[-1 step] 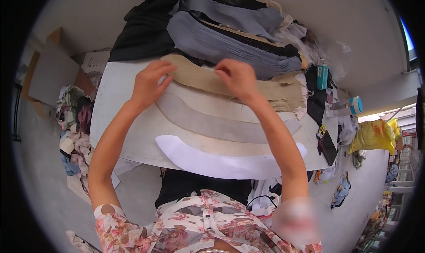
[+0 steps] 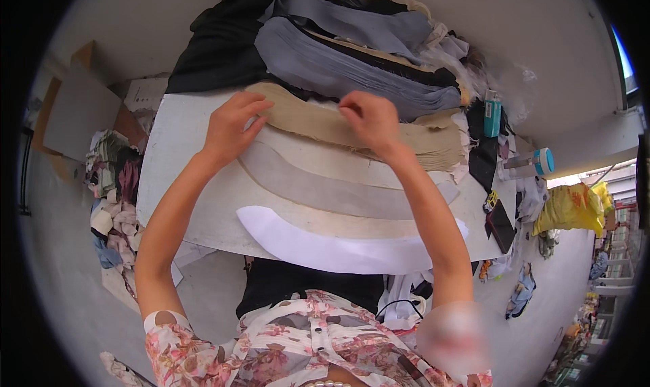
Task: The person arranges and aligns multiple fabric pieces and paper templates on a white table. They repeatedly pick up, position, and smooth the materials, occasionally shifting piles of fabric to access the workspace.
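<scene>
A stack of curved beige fabric strips lies across the table with frayed edges. At its left end is my left hand, thumb and fingers apart, fingertips at the cloth's edge. My right hand is over the middle of the stack, fingers curled in toward the thumb; whatever sits between them is too small to make out. Nearer to me lie a grey translucent curved strip with a tan border and a white curved strip. My right forearm crosses over both.
Blue-grey fabric strips are stacked beyond the beige ones, with black cloth at far left. Along the right edge are a teal box, a dark phone and a teal-capped container. Scraps are heaped at left.
My right hand has shifted slightly to the right over the beige fabric. My left hand stays at the left end of the stack.
</scene>
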Available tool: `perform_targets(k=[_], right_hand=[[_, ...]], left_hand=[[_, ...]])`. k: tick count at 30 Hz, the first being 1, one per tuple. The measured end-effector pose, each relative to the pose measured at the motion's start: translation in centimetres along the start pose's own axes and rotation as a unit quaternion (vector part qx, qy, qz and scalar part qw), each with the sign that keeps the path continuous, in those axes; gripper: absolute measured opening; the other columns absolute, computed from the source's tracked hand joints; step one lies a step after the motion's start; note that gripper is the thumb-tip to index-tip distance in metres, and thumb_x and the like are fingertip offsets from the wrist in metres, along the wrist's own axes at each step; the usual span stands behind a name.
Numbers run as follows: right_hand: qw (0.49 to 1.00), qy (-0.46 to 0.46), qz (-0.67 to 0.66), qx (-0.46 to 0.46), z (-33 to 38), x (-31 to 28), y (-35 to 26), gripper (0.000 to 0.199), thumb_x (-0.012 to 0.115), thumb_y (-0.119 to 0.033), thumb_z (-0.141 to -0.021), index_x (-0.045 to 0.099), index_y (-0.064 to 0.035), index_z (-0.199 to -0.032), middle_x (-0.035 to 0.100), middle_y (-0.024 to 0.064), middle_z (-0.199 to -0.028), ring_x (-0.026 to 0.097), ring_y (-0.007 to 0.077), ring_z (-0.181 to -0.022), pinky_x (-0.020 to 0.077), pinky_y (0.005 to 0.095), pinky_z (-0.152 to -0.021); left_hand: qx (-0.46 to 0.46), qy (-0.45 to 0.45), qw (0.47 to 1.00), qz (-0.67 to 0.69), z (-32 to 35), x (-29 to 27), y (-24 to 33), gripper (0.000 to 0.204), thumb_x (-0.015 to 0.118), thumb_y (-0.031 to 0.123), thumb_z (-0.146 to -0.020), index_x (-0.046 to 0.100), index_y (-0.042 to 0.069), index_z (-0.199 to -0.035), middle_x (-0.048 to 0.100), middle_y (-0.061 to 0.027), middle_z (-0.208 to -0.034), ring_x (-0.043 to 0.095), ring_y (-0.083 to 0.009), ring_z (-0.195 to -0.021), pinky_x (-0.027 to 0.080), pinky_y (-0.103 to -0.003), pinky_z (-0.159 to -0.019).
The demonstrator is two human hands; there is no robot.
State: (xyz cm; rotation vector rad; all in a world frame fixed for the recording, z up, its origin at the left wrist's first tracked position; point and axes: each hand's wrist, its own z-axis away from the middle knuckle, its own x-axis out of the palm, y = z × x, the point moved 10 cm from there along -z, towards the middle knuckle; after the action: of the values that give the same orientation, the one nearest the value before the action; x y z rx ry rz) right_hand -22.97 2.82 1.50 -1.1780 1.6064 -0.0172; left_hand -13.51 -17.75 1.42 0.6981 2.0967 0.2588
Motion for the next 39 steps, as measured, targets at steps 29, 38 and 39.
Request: perform_targets(k=[29, 38, 39], right_hand=[[0.988, 0.095, -0.124, -0.012, -4.4, 4.8, -5.7, 0.005, 0.066, -0.008, -0.082, 0.069, -0.0052, -0.085, 0.066, 0.0096, -0.079, 0.062, 0.0262, -0.07, 0.0487, 0.034, -0.064], [0.953, 0.058, -0.282, -0.094, -4.9, 2.2, -6.4, 0.043, 0.067, -0.012, -0.077, 0.059, -0.0039, -0.119, 0.066, 0.0089, -0.102, 0.063, 0.022, -0.094, 0.0478, 0.0314, -0.083], [0.94, 0.012, -0.334, -0.063, -4.7, 2.7, -5.4, 0.046, 0.067, -0.014, -0.077, 0.058, -0.0033, -0.12, 0.066, 0.0081, -0.103, 0.062, 0.0205, -0.094, 0.0475, 0.0309, -0.084]], left_hand=[[-0.208, 0.157, 0.965, 0.0, 0.6, -1.2, -4.9, 0.037, 0.066, 0.035, -0.089, 0.066, 0.006, -0.112, 0.063, -0.0035, -0.093, 0.058, -0.0154, -0.09, 0.046, -0.033, -0.078], [-0.325, 0.068, 0.812, 0.48, -1.6, 3.8, -2.1, 0.025, 0.066, 0.025, -0.092, 0.068, 0.004, -0.106, 0.067, 0.0, -0.09, 0.058, -0.006, -0.073, 0.047, -0.021, -0.058], [-0.319, 0.063, 0.82, 0.471, -2.0, 3.7, -1.6, 0.024, 0.066, 0.024, -0.092, 0.068, 0.004, -0.105, 0.067, -0.0002, -0.09, 0.059, -0.0062, -0.073, 0.047, -0.021, -0.057]])
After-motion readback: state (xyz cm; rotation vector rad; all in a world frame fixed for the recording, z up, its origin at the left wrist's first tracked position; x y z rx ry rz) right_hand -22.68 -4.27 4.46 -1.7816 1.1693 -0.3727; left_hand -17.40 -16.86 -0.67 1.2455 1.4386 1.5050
